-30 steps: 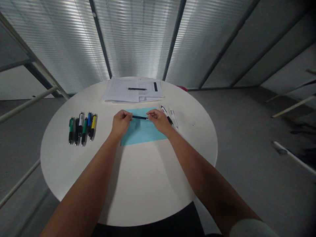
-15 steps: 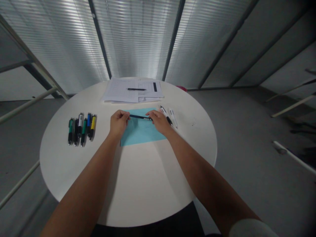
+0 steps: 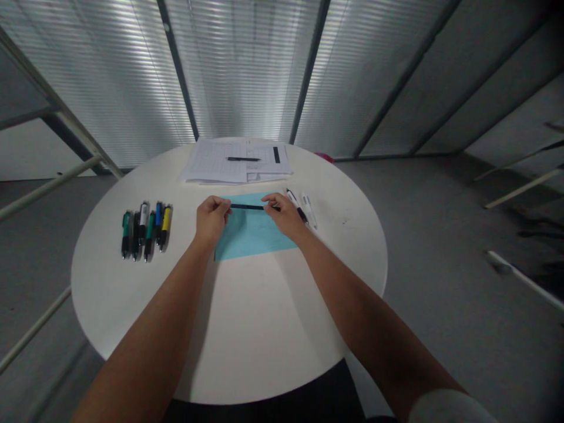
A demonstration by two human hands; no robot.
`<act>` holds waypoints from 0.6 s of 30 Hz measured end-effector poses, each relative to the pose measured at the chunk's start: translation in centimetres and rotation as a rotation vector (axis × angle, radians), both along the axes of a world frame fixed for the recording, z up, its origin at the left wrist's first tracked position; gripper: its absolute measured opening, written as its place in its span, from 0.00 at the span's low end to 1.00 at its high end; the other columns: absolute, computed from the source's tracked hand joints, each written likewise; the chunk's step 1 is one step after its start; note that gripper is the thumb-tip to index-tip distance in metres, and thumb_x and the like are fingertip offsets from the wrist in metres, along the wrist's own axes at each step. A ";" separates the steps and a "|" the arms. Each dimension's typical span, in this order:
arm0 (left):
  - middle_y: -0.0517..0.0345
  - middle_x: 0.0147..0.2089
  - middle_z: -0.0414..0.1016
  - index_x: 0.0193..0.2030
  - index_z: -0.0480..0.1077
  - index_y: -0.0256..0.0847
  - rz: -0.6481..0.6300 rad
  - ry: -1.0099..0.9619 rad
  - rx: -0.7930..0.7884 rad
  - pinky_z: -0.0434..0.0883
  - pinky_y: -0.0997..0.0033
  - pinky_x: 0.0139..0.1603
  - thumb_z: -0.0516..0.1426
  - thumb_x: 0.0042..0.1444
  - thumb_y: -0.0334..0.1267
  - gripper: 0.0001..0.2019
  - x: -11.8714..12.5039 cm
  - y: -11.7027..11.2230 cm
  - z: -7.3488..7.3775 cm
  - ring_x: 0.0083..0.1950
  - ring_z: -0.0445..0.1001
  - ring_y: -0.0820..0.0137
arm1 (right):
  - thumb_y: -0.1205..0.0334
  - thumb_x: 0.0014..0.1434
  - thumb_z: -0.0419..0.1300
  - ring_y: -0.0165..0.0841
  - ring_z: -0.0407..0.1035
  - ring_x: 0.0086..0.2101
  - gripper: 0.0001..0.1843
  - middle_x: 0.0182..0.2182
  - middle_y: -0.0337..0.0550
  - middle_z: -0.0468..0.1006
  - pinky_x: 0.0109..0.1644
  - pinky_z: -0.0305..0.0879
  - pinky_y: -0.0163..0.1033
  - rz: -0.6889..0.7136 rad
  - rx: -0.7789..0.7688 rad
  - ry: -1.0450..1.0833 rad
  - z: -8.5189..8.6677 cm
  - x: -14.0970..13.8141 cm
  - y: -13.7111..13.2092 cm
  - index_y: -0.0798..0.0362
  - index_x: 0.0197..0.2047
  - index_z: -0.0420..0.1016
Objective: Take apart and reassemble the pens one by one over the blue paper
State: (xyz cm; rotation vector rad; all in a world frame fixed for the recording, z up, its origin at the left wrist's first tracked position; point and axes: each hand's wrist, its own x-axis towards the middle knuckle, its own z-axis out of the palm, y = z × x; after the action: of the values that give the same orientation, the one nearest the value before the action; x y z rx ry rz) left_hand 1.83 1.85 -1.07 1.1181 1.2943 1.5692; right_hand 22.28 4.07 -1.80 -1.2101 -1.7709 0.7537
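Observation:
Over a light blue sheet of paper point(image 3: 253, 238) on the round white table point(image 3: 229, 317), both my hands hold a thin dark pen point(image 3: 247, 206) level, one at each end. My left hand point(image 3: 211, 218) is closed, pinching the pen's left end. My right hand point(image 3: 282, 213) is closed on the right end. The pen's shaft shows between the two hands, just above the paper's far edge.
A row of several coloured pens point(image 3: 145, 229) lies at the left. Two more pens point(image 3: 302, 210) lie right of the blue sheet. A stack of printed papers point(image 3: 238, 161) with a black pen point(image 3: 243, 159) on top sits at the far edge.
The hands have drawn a little farther apart, so more of the dark pen shows between them. The pen has shifted slightly away from me.

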 end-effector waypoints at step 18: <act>0.63 0.18 0.66 0.24 0.66 0.40 -0.012 0.090 0.005 0.56 0.74 0.18 0.61 0.49 0.40 0.10 0.0 -0.2 0.1 0.17 0.60 0.76 | 0.54 0.66 0.49 0.31 0.70 0.33 0.18 0.30 0.40 0.77 0.49 0.64 0.42 0.047 -0.087 -0.076 1.4 -0.4 -1.1 0.53 0.41 0.78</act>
State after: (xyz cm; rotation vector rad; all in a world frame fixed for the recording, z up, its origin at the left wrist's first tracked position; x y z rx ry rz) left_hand 1.82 1.63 -0.95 1.2101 1.3406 1.5291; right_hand 21.85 3.01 -0.41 -1.2737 -1.8504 0.8295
